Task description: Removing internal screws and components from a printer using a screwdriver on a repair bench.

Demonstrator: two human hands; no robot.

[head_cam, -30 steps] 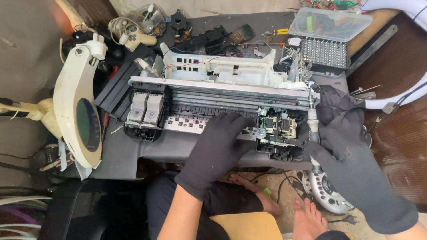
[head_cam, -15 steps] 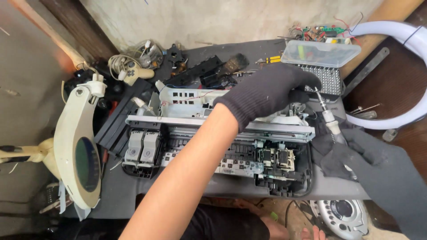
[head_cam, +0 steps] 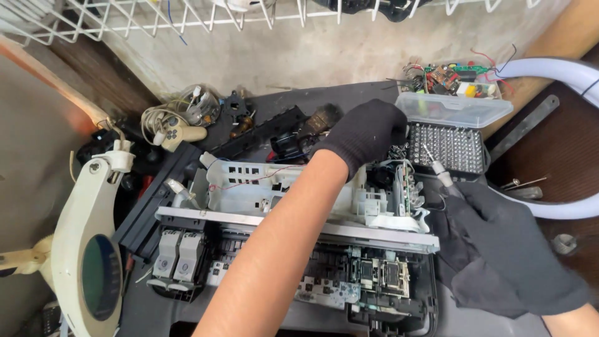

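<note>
Left hand (head_cam: 365, 134) reaches to 12 o'clock of the stripped printer (head_cam: 299, 243) (brittle plastic, hold by metal rail), grip unclear; right hand (head_cam: 499, 249) clenches a screwdriver (head_cam: 437, 165).

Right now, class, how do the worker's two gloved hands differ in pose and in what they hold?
The left hand reaches forward over the opened printer, holding nothing visible; the right hand stays near, gripping a screwdriver. The left forearm is bare and stretched out; the right's barely shows. Both wear black gloves.

Gloved left hand (head_cam: 365, 134) over opened printer (head_cam: 299, 249)
</note>
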